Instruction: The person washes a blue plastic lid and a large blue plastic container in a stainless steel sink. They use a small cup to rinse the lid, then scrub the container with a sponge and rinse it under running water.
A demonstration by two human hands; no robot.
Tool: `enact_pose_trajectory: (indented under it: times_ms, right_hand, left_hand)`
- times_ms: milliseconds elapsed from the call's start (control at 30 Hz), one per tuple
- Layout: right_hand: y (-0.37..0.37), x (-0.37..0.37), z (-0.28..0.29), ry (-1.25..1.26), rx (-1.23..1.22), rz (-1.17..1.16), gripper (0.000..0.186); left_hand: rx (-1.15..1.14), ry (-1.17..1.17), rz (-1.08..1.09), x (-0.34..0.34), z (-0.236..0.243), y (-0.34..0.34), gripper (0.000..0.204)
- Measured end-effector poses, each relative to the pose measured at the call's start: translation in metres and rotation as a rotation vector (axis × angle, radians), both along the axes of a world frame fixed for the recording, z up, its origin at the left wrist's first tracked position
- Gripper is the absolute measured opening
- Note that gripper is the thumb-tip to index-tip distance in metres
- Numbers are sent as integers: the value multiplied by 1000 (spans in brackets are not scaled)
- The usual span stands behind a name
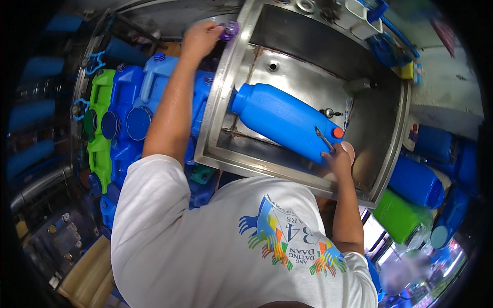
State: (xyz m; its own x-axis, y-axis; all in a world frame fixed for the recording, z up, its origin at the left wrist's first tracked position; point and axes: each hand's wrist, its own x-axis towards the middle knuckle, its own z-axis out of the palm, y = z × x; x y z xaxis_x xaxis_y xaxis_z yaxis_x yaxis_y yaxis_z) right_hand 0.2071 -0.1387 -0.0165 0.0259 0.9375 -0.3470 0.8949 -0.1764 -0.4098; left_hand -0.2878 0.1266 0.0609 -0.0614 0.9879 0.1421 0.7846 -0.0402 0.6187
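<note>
A long blue plastic water jug (282, 115) lies on its side in the metal sink (213, 120), with a small red cap (337, 133) at its right end. My right hand (337, 158) is closed round a thin, pointed metal tool (323, 136) beside that end of the jug. A pale pink round piece (348, 152) shows at the same hand; whether I hold it I cannot tell. At the sink's far left corner, the fingers of my left hand (201, 39) pinch a purple, shiny, bunched thing (229, 31). Its kind is not clear.
Blue and green water jugs (126, 102) stand packed to the sink's left. More jugs (416, 179) lie to the right. A drain hole (273, 66) and a metal fitting (329, 113) are in the sink. White containers (362, 18) sit at its far edge.
</note>
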Motion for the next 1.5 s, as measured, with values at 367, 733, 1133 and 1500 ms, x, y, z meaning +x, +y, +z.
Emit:
enact_pose_trajectory:
  times_ms: [367, 733, 1133, 1500]
  right_hand:
    - [-5, -8, 24, 194, -1, -182, 20]
    - [-22, 17, 35, 14, 215, -378, 37]
    - [80, 191, 47, -783, 398, -338, 21]
    - [71, 196, 39, -634, 512, -54, 16]
  left_hand:
    - [-1023, 195, 118, -89, -168, 60, 30]
    - [-618, 554, -375, -113, -175, 122, 49]
    - [326, 221, -619, 179, -44, -59, 40]
    - [-168, 199, -874, 400, -99, -129, 45]
